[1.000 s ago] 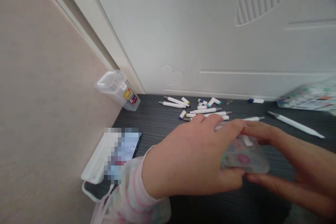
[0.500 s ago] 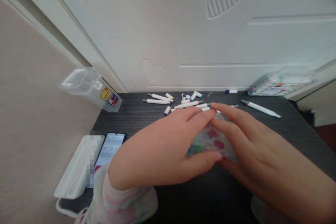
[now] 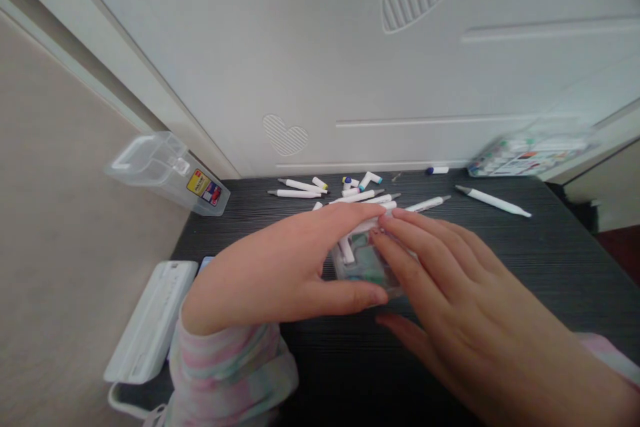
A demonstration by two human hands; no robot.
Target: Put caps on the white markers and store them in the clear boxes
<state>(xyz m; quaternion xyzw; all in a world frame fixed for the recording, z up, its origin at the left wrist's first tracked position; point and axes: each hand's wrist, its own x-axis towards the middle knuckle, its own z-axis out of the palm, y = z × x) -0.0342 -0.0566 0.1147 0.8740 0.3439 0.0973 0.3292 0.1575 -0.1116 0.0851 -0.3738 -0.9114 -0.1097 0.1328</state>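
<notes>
Between my hands is a small clear plastic case [image 3: 367, 263] with greenish shapes showing through it. My left hand [image 3: 280, 267] grips it from the left, thumb along the near side and fingers over the far side. My right hand [image 3: 460, 300] lies against its right side with long, stretched fingers touching it. The right thumb stands apart below the case. A white marker cap [image 3: 346, 250] shows at the case's left part; whether it is inside or on top I cannot tell. Behind the hands lie several white markers [image 3: 297, 193] and loose caps [image 3: 370, 180].
A clear bin with a yellow label [image 3: 167, 173] stands at the back left. A filled marker case [image 3: 530, 153] leans at the back right, near a single white marker [image 3: 493, 201]. A white power strip [image 3: 150, 320] lies left beside a mostly covered phone [image 3: 206, 261].
The case has shifted left and tilted, and its coloured round shapes no longer show. My right thumb has come away from its near edge. The left forearm now covers most of the phone.
</notes>
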